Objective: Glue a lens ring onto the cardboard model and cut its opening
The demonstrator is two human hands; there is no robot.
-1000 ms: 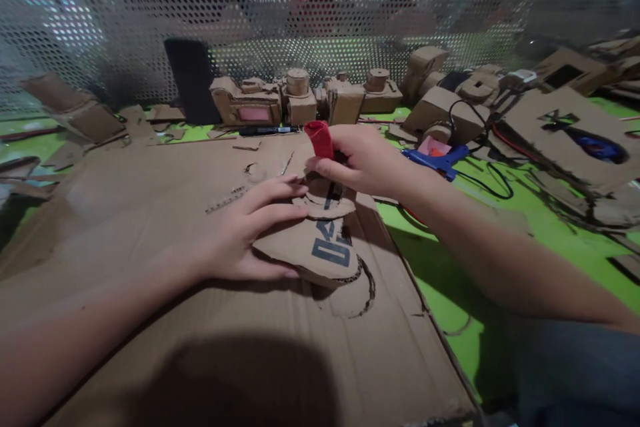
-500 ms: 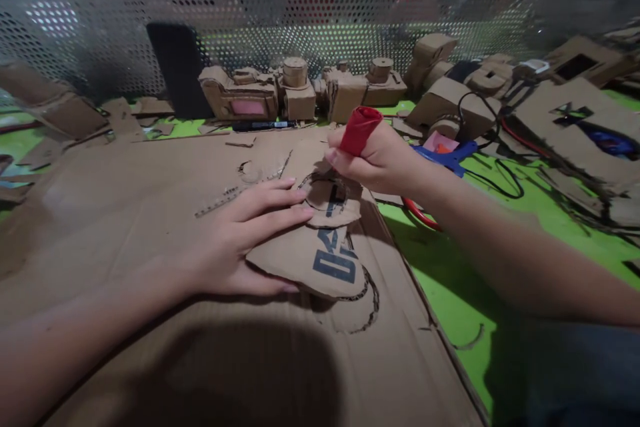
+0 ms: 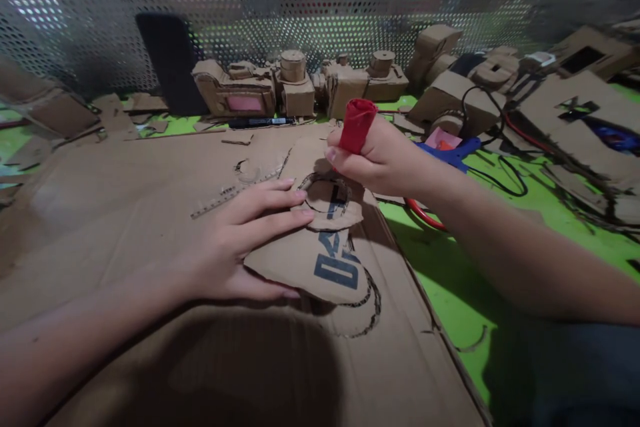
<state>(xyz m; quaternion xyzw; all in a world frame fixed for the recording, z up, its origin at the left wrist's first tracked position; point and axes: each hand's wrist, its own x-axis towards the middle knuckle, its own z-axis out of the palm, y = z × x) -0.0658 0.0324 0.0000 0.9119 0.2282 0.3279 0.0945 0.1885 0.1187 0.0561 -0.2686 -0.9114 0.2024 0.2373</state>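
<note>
My left hand lies with its fingers spread on a cut cardboard piece marked with dark letters. Its two upper fingertips touch the edge of a cardboard ring on top of that piece. My right hand is closed around a red-wrapped tool just above the ring's far side; the tool's lower end is hidden by the hand. Under both hands lies a large cardboard sheet, with a curved cut line near the lettered piece. A clear ruler rests beyond my left hand.
Cardboard camera models, a black marker and a dark upright slab stand or lie along the perforated metal screen. At right are a blue glue gun, cables, a red handle and cardboard scraps on the green table.
The view has shifted slightly. My right hand and the red tool have tilted a little, while my left hand stays on the cardboard piece.
</note>
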